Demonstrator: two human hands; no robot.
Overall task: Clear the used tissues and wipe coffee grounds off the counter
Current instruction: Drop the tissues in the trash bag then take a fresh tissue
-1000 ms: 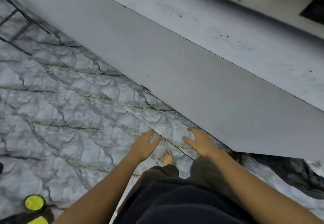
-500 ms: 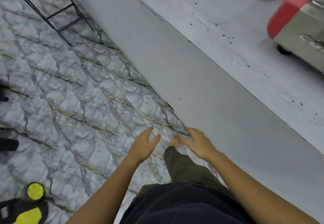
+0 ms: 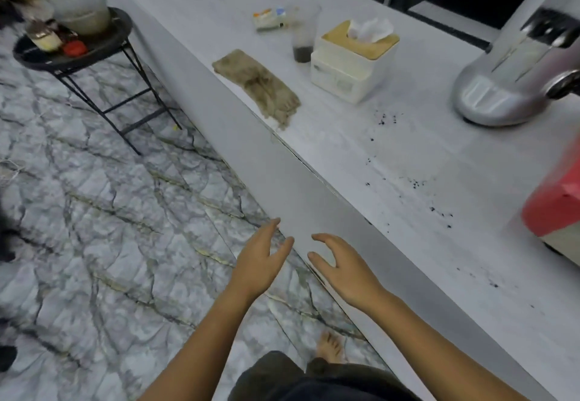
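Cloth point(image 3: 257, 85) and tissue box point(image 3: 353, 61) beyond scattered coffee grounds point(image 3: 414, 184)

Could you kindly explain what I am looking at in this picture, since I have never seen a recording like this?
There is no machine here. A person wears a camera on the head, so you look down along their arms. The left hand and right hand hang open in front of the counter and hold nothing. On the counter lie a brownish cloth at the edge, a white tissue box, a clear cup with dark residue, and scattered coffee grounds. A silver appliance stands further back. A small black side table stands on the marbled floor.
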